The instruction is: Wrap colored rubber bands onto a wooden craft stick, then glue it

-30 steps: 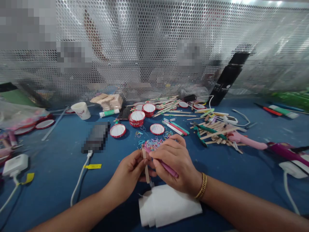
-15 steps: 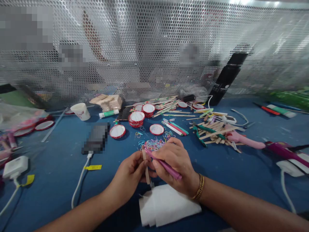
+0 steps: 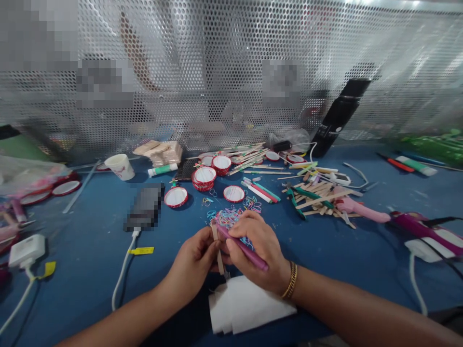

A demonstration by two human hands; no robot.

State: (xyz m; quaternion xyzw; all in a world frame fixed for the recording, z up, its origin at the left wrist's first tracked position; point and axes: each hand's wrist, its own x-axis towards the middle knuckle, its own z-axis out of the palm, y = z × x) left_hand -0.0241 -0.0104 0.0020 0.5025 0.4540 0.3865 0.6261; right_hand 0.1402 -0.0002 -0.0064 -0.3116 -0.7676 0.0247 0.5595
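Note:
Between the thumb and fingers of my left hand (image 3: 197,255) is a flat wooden craft stick (image 3: 218,250), held nearly upright. My right hand (image 3: 258,246) is closed around a purple marker pen (image 3: 249,253), whose tip end meets the upper part of the stick. Whether the tip is pressing on the wood is too small to tell. Just beyond my fingers lies a heap of small coloured rubber bands (image 3: 227,215). A folded white cloth (image 3: 249,306) rests on the table below my hands.
Red-rimmed round lids (image 3: 204,176) sit ahead, near capped markers (image 3: 260,190). To the right are loose craft sticks (image 3: 321,200), green-handled pliers (image 3: 296,205) and a pink glue gun (image 3: 365,210). A phone (image 3: 144,207) with its cable and a paper cup (image 3: 120,167) stand left. Perforated metal closes the back.
The view has shifted slightly. My right hand and the purple marker have moved a little left and down; both hands keep their holds.

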